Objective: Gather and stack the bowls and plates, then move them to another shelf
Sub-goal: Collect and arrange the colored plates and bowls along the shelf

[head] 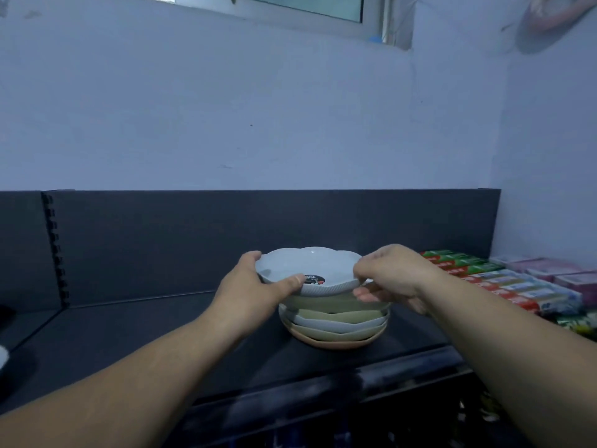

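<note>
**Both hands steadying the top bowl on the stack**

Head view: The person is standing at a dark shelf (135, 321) and reaching forward with both bare arms. The left hand (255, 286) is gripping the near-left rim of a white bowl (310, 270), thumb lying over the edge next to a dark sticker (315, 279) and fingers curling behind the rim. The right hand (391, 274) is pinching the right rim of the same bowl, while its lower fingers are reaching under to touch the pile (334, 321) beneath. Holding opposite edges like this is keeping the scalloped bowl level and centred, probably so it seats squarely instead of rocking.

The pile is sitting on the shelf near its middle, well back from the front lip. It is made of green, grey and white dishes nested together, with a wider peach plate (332, 343) at the bottom, which is giving the pile a broad footing. Whether the white bowl is fully resting on the pile or being held just above it is hard to tell.

To the right, rows of red-and-green boxes (484, 279) and pink boxes (555, 270) are filling that end of the shelf, so the dishes are standing on the bare stretch beside them.

Judging by this, gathering looks nearly done, with the carry to another shelf yet to come.
</note>
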Available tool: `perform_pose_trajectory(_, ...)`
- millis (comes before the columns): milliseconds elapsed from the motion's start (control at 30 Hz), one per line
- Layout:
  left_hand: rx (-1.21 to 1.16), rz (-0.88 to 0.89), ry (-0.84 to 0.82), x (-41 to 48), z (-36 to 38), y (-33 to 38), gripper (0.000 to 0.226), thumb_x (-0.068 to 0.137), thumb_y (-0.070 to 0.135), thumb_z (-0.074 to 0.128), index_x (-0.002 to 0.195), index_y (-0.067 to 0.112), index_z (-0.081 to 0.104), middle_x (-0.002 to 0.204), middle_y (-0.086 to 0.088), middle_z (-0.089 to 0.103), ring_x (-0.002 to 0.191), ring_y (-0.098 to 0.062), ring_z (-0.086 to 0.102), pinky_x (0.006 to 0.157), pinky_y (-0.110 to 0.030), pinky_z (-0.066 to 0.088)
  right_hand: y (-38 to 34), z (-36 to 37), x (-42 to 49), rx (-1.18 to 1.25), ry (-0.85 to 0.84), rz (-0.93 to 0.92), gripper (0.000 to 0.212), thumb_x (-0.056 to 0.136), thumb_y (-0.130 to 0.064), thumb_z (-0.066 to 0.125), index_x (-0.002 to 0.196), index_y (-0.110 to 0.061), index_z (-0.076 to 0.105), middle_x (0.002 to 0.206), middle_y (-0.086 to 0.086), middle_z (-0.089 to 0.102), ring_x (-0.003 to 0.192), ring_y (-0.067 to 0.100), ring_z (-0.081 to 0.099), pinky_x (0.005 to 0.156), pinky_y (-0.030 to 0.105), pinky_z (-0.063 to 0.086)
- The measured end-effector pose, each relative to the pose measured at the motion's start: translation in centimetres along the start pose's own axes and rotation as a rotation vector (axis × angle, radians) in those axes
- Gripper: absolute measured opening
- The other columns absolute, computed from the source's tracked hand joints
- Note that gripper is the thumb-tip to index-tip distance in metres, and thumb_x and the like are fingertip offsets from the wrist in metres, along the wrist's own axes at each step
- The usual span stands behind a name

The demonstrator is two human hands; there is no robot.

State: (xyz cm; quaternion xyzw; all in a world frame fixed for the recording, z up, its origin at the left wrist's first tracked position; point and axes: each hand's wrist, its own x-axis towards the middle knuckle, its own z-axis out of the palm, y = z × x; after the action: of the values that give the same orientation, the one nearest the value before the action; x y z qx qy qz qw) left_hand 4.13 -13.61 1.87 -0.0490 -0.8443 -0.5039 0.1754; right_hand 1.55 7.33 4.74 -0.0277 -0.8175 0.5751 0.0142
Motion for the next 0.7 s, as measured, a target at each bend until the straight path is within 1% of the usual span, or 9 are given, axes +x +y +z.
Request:
perform_pose_trajectory(133,-0.001,-0.033,-0.012,-0.5,2.4,0.4,0.089,0.075,0.049,0.073,0.146,0.017,0.032,0.146,0.001,0.042,0.125,-0.015,0.045,0.093,-0.022,0.034,1.4,-2.2,-0.4,-0.061,-0.019,-0.014,0.019,0.086,-0.002,0.062,0.098,0.012,0.066,0.072,0.017,0.064,0.051,0.014,0.065,0.058,0.024,0.06)
perform_pose_trajectory(233,0.008,-0.053,-0.016,-0.8,3.6,0.4,0.09,0.075,0.051,0.073,0.146,0.016,0.031,0.145,0.0,0.042,0.127,-0.016,0.045,0.096,-0.023,0.034,2.4,-3.0,-0.4,-0.075,-0.045,-0.029,0.014,0.085,-0.01,0.07,0.087,0.004,0.068,0.073,0.013,0.062,0.057,0.016,0.064,0.062,0.025,0.06)
perform_pose_trajectory(333,0.002,-0.078,-0.018,-1.1,4.5,0.4,0.089,0.075,0.05,0.072,0.147,0.017,0.031,0.145,-0.001,0.042,0.127,-0.017,0.044,0.096,-0.024,0.034,3.1,-3.5,0.0,-0.075,-0.06,-0.032,0.015,0.084,-0.014,0.074,0.082,-0.001,0.068,0.072,0.009,0.064,0.061,0.017,0.065,0.072,0.031,0.061)
perform_pose_trajectory(400,0.005,-0.092,-0.01,-1.1,4.9,0.5,0.087,0.076,0.05,0.072,0.146,0.018,0.031,0.145,-0.001,0.042,0.128,-0.017,0.044,0.098,-0.025,0.034,3.4,-3.6,0.3,-0.076,-0.063,-0.034,0.018,0.083,-0.017,0.075,0.087,-0.001,0.069,0.075,0.009,0.065,0.063,0.017,0.066,0.075,0.033,0.061)
perform_pose_trajectory(467,0.002,-0.108,-0.002,-1.1,5.2,0.6,0.085,0.077,0.049,0.071,0.146,0.018,0.032,0.145,-0.002,0.042,0.129,-0.018,0.044,0.099,-0.026,0.034,3.6,-3.7,0.8,-0.084,-0.067,-0.035,0.025,0.083,-0.02,0.076,0.094,0.001,0.069,0.082,0.011,0.066,0.065,0.017,0.067,0.075,0.034,0.061)
perform_pose_trajectory(633,0.013,-0.143,0.012,-1.0,5.7,0.5,0.085,0.077,0.049,0.071,0.145,0.017,0.033,0.145,-0.004,0.041,0.129,-0.019,0.044,0.104,-0.029,0.036,4.1,-3.5,2.0,-0.137,-0.113,-0.021,0.038,0.085,-0.032,0.074,0.105,0.0,0.067,0.102,0.014,0.068,0.064,0.014,0.066,0.071,0.032,0.061)
perform_pose_trajectory(700,0.022,-0.156,0.014,-0.9,5.8,0.4,0.085,0.076,0.049,0.072,0.145,0.017,0.033,0.145,-0.005,0.042,0.129,-0.019,0.044,0.105,-0.03,0.037,4.4,-3.4,2.4,-0.161,-0.127,-0.016,0.044,0.085,-0.039,0.072,0.108,-0.001,0.065,0.106,0.014,0.067,0.062,0.014,0.066,0.069,0.032,0.061)
